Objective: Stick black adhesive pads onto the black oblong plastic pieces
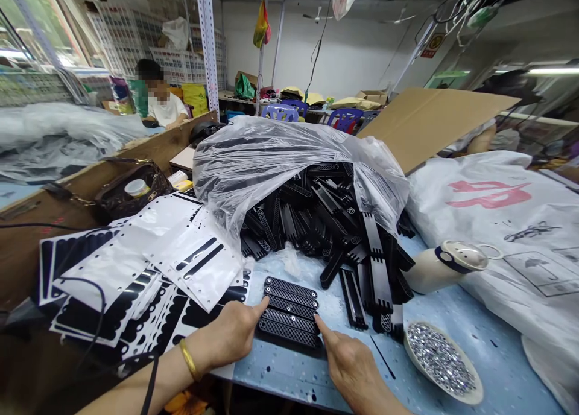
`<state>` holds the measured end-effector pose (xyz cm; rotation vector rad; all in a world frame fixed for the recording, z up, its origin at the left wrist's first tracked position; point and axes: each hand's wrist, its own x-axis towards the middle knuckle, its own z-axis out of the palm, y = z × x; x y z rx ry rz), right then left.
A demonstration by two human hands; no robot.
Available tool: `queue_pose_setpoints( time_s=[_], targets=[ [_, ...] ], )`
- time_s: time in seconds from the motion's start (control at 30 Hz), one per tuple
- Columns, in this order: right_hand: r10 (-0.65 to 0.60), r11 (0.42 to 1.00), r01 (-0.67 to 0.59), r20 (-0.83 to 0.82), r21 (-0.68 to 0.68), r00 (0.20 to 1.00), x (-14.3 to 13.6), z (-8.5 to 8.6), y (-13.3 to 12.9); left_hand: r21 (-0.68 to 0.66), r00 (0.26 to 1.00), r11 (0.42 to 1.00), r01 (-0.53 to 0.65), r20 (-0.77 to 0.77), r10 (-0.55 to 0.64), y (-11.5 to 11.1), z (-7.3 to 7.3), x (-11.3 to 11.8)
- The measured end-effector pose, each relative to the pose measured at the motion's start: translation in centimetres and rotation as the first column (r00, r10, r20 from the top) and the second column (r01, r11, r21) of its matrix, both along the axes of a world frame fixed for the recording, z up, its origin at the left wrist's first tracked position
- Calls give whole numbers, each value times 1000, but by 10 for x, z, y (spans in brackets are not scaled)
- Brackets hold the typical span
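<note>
A block of hinged black bars (289, 321), with a mesh-patterned face and silver rivets, lies on the blue table in front of me. My left hand (233, 330), with a gold bangle at the wrist, reaches its left end with one fingertip while the other fingers curl in. At the right end, an outstretched finger of my right hand (353, 364) touches the bars, its remaining fingers bent. Between them, the two hands hold the block. Behind it, loose black slotted bars (316, 222) spill from a clear plastic bag (275, 143).
White and black die-cut sheets (190, 258) are piled at left, near a brown handbag (131, 189). To the right are a dish of small silver rivets (443, 361), a thin black rod (382, 357), a cream bottle (446, 264) and a white plastic sack (488, 204). A person (165, 104) sits beyond.
</note>
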<state>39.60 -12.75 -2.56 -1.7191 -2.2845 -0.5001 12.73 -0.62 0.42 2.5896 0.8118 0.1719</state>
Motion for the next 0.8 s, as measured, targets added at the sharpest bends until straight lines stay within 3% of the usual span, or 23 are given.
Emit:
queue_pose_setpoints(
  time_s=[0.07, 0.2, 0.37, 0.43, 0.57, 0.8],
  targets=[
    [7, 1000, -7, -17, -12, 1000, 2, -1, 1, -39, 1000, 999, 11, 29, -10, 3, 3, 0],
    [4, 1000, -5, -42, -21, 999, 5, 0, 4, -270, 957, 963, 25, 285, 55, 17, 14, 2],
    [7, 1000, -8, -73, -9, 997, 4, 2, 7, -322, 920, 946, -39, 358, 159, 18, 16, 6],
    [11, 1000, -11, -84, 1, 996, 3, 2, 7, -372, 889, 916, -152, 353, 291, 16, 11, 9],
    [14, 1000, -13, -113, 9, 994, 5, -2, 7, -496, 800, 792, -355, 277, 532, 20, 1, 22],
    [-42, 998, 34, -163, -54, 986, 10, -12, 6, -634, 761, 677, -373, 208, 614, 30, -3, 41]
  ],
)
